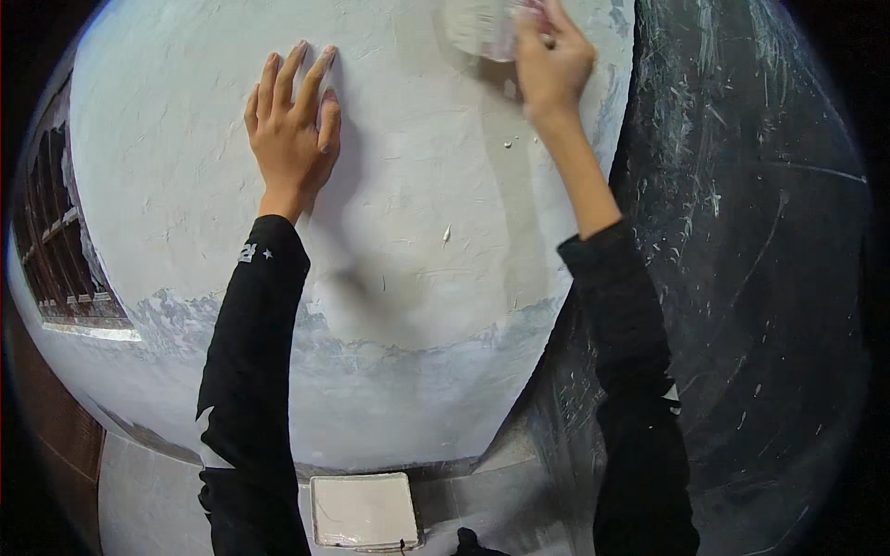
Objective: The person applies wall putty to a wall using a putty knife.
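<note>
A pale plastered wall [408,185] fills the middle of the view, whiter above and patchy blue-grey along its lower part. My left hand [295,125] lies against it with spread fingers, holding nothing. Farther up and to the right, my right hand [556,74] grips a wide paintbrush [480,28] with off-white bristles and a reddish part by my fingers; motion blurs it. The brush head is at the wall, above a damp-looking, darker vertical band [519,195]. Below, on the floor, stands a rectangular tub of off-white paint [364,510].
A barred window [60,222] with a dark frame is set in the wall at the left. To the right is a dark surface [742,278] with white splashes and scratches. Grey floor [148,500] shows at the bottom, beside a brown panel [56,435].
</note>
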